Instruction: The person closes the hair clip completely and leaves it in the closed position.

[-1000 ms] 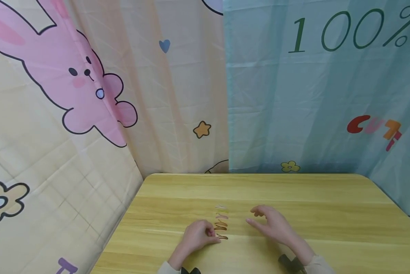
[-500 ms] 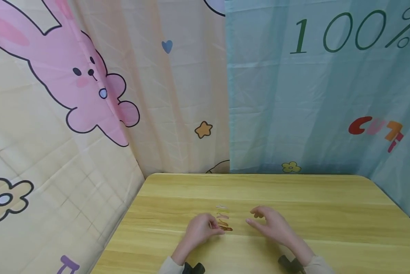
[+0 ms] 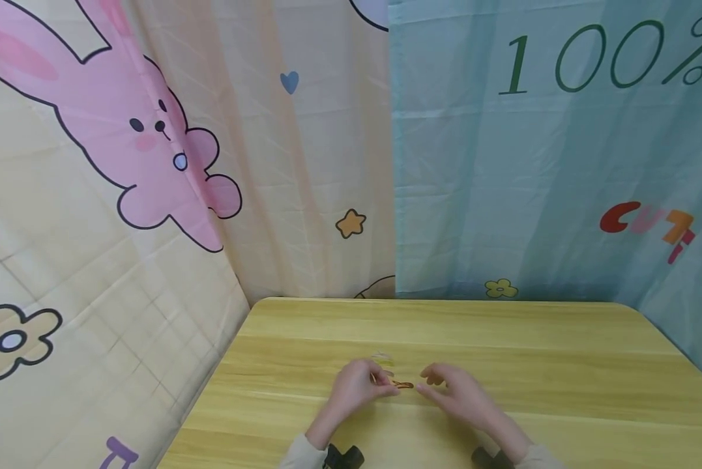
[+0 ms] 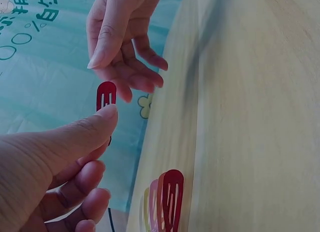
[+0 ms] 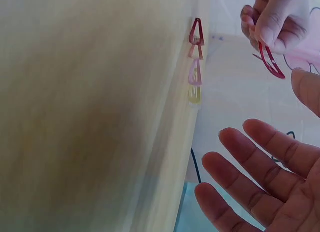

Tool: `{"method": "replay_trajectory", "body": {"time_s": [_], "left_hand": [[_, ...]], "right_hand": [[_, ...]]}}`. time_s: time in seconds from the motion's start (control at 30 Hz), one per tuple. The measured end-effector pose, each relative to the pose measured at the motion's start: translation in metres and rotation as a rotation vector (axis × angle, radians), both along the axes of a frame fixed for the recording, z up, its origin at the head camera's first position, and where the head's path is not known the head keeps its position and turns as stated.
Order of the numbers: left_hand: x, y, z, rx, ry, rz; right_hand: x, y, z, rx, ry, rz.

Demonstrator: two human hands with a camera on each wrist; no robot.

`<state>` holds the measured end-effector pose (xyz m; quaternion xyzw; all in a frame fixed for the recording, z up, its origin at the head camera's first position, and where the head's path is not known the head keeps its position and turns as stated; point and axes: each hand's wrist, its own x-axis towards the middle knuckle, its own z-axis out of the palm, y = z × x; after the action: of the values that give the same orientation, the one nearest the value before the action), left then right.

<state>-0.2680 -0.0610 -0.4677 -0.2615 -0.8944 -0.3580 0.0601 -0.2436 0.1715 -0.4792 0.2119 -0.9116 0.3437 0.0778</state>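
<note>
My left hand (image 3: pixel 358 387) pinches a red snap hair clip (image 4: pixel 106 94) between thumb and forefinger, raised above the table with its rounded end pointing toward my right hand. Close to that end is my right hand (image 3: pixel 461 393), holding nothing, its fingers spread and slightly bent; a small gap separates it from the clip. Below, more snap clips lie in an overlapping row on the table: a dark red clip (image 5: pixel 197 29), an orange one (image 5: pixel 196 51), a pink one (image 5: pixel 195 73) and a yellow one (image 5: pixel 194 95). A pale clip at the row's far end shows only faintly.
The wooden table (image 3: pixel 538 352) carries the clips. Behind it hangs a blue-green curtain (image 3: pixel 474 163), and a cream curtain with a pink rabbit (image 3: pixel 122 117) covers the left and middle. Dark wrist gear (image 3: pixel 343 457) shows below the left hand.
My left hand has taken the nearest clip from the row, lifted it and carried it forward and right. My right hand stayed almost still, lately shifting slightly left and closer to the clip.
</note>
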Motion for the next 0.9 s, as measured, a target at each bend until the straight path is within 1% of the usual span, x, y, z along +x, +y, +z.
{"method": "replay_trajectory", "body": {"time_s": [0.1,0.27,0.4,0.67,0.9], "left_hand": [[0.001,0.001,-0.001,0.006,-0.006,0.008],[0.002,0.005,-0.005,0.001,0.000,-0.010],[0.004,0.007,-0.007,-0.022,0.013,-0.014],[0.005,0.010,-0.008,-0.018,0.021,-0.021],[0.006,0.012,-0.009,-0.018,0.037,-0.032]], "right_hand": [[0.000,-0.002,-0.003,-0.011,-0.012,0.033],[0.000,-0.003,-0.007,-0.037,-0.008,0.078],[0.001,-0.003,-0.009,-0.055,0.001,0.110],[0.002,-0.004,-0.012,-0.061,0.062,0.134],[0.002,-0.005,-0.014,-0.062,0.069,0.134]]}}
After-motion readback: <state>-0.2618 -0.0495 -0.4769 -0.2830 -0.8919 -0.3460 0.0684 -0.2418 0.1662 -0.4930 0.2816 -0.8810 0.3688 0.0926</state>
